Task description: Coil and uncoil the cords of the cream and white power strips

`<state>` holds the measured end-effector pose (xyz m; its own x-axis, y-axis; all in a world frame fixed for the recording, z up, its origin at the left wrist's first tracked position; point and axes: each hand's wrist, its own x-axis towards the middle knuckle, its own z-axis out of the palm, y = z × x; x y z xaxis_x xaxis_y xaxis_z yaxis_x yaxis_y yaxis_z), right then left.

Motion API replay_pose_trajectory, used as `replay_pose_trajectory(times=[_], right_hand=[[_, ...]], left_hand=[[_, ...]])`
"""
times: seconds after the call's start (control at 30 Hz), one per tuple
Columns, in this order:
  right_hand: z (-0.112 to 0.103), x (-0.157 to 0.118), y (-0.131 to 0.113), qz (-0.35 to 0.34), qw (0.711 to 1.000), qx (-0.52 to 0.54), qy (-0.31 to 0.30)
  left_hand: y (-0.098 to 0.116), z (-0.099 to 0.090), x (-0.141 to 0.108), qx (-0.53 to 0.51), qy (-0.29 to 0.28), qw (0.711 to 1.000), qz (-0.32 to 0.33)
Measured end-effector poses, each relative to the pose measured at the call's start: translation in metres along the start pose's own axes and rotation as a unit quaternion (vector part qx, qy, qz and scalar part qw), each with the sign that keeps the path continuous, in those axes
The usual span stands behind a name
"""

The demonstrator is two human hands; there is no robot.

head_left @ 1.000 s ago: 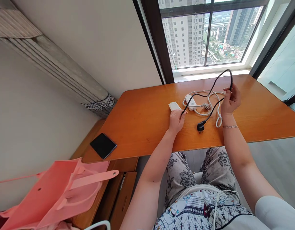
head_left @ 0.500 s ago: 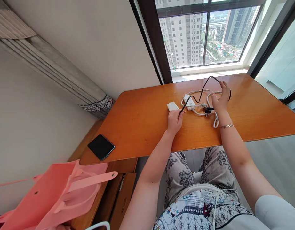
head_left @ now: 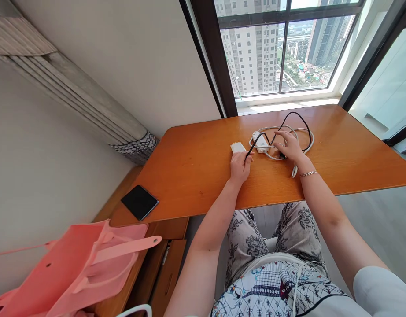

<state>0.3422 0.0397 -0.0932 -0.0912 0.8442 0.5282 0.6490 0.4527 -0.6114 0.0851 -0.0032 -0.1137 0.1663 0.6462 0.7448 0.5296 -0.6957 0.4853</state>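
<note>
My left hand (head_left: 240,168) is closed around one end of a black cable (head_left: 296,113). That cable arches up and loops over to the right. A small white block (head_left: 238,147) lies just beyond my left fingers, partly hidden by them. My right hand (head_left: 290,147) is over the cable pile with thumb and fingers apart, close to the black cable. Beneath it, a dark plug is mostly covered by the palm. Between the two hands sits a white power adapter (head_left: 260,141), with a white cord (head_left: 312,140) coiled around and behind it.
A black phone or tablet (head_left: 139,202) lies at the left corner of the wooden table (head_left: 190,167). Below it, a pink bag (head_left: 71,264) hangs open beside a drawer unit (head_left: 168,273). A window stands behind the table's far edge.
My right hand has let go of the black cable's loop and moved left and down onto the cable pile. The loop now rests farther right. My left hand has barely moved.
</note>
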Motion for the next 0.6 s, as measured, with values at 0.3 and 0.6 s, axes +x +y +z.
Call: replay_pose_trajectory(times=[0.3, 0.6], right_hand=[[0.006, 0.007, -0.017, 0.017, 0.996, -0.011, -0.082], [-0.016, 0.009, -0.052, -0.017, 0.998, -0.054, -0.037]], left_hand=[[0.030, -0.010, 0.005, -0.110, -0.016, 0.994, 0.020], [0.067, -0.054, 0.053, -0.415, 0.127, 0.877, -0.206]])
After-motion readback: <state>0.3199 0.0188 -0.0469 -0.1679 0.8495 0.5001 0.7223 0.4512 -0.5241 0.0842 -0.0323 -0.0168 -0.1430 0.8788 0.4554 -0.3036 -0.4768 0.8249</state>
